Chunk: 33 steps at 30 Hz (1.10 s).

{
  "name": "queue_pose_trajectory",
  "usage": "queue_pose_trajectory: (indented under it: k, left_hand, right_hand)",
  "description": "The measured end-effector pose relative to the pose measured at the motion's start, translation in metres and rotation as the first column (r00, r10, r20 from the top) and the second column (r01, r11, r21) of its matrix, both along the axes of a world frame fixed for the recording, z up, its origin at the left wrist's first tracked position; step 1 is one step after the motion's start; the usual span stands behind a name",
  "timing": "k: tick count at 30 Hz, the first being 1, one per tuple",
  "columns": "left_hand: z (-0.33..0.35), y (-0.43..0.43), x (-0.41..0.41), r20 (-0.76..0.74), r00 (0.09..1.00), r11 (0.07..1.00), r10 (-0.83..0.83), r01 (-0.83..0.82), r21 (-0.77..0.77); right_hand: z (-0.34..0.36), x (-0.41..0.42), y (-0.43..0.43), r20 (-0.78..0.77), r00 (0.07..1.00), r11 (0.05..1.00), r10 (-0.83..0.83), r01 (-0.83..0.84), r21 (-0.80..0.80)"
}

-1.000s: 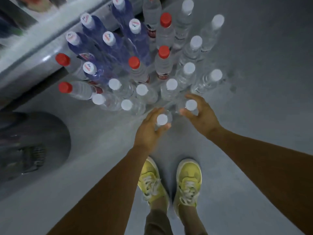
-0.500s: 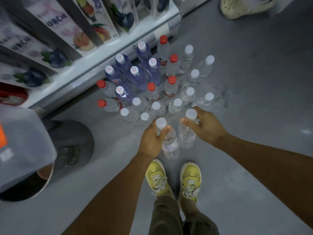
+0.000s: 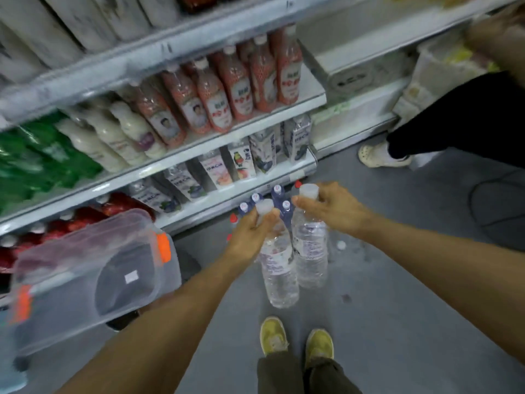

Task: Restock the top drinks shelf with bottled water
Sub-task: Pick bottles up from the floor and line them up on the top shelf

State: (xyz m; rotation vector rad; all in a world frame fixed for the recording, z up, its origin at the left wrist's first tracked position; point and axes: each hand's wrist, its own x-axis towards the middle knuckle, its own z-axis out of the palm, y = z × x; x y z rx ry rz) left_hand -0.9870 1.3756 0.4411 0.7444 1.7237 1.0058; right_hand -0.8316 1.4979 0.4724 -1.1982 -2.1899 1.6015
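— Fingers (image 3: 272, 216)? Clamped, on both sides. Left hand (image 3: 247, 237) pinching the neck of one water bottle (image 3: 279, 280) just under its white cap (image 3: 264, 207), right hand (image 3: 335, 213) pinching the second bottle (image 3: 311, 251) the same way.

— Clear of the floor (image 3: 397, 294), then?

— Yes. Dangling upright side by side, touching or nearly so, out in front of the yellow shoes (image 3: 272, 335). Leave the spare bottles (image 3: 277, 190) by the bottom shelf (image 3: 216, 204) for later trips.

— Best way to go on?

— Probably worth shifting to a fuller grip round each body before reaching high; safer than a neck pinch for placing overhead. Lift one at a time, set it base first, slide it back, turn the label outward. Mind the clear tub (image 3: 85, 274) close by the left forearm.

— Feel of the things?

— Thin clear plastic, ribbed and slightly waisted, likely to dent under a hard squeeze. Printed band round the middle. Smooth, round caps, with good purchase just beneath. Seemingly full, so heavy for a fingertip hold. Smooth grey floor underneath. No sight of the top shelf; cannot tell its free space.
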Motion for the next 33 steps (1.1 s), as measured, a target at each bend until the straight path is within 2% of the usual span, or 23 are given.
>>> queue_pose_trajectory:
  k: [2, 5, 12, 16, 24, 31, 33]
  left_hand:
    - [0.046, -0.006, -0.009, 0.051, 0.996, 0.996, 0.078, -0.08, 0.038]
    - [0.112, -0.019, -0.022, 0.041, 0.985, 0.982, 0.17, -0.172, 0.077]
    - [0.255, -0.06, -0.056, -0.126, 0.974, 0.959, 0.187, -0.153, 0.238]
    - [0.312, -0.086, -0.089, -0.204, 0.948, 0.938, 0.243, -0.176, 0.297]
    - [0.399, -0.133, -0.191, -0.229, 0.899, 0.871, 0.372, -0.253, 0.422]
    - [0.489, -0.172, -0.31, -0.265, 0.875, 0.821, 0.404, -0.219, 0.527]
    - [0.517, -0.181, -0.339, -0.277, 0.867, 0.801, 0.414, -0.202, 0.564]
  right_hand:
    - [0.042, -0.01, -0.003, -0.046, 0.999, 1.0, 0.011, -0.012, -0.024]
    - [0.099, -0.027, -0.009, -0.093, 0.996, 1.0, 0.01, -0.012, -0.022]
    - [0.228, -0.086, -0.042, -0.195, 0.953, 0.969, 0.233, -0.211, 0.127]
    - [0.293, -0.126, -0.065, -0.235, 0.912, 0.931, 0.337, -0.286, 0.226]
    - [0.389, -0.241, -0.105, -0.396, 0.829, 0.916, 0.396, -0.327, 0.232]
    - [0.475, -0.36, -0.142, -0.589, 0.703, 0.916, 0.399, -0.334, 0.221]
    - [0.504, -0.388, -0.148, -0.607, 0.68, 0.911, 0.412, -0.307, 0.275]
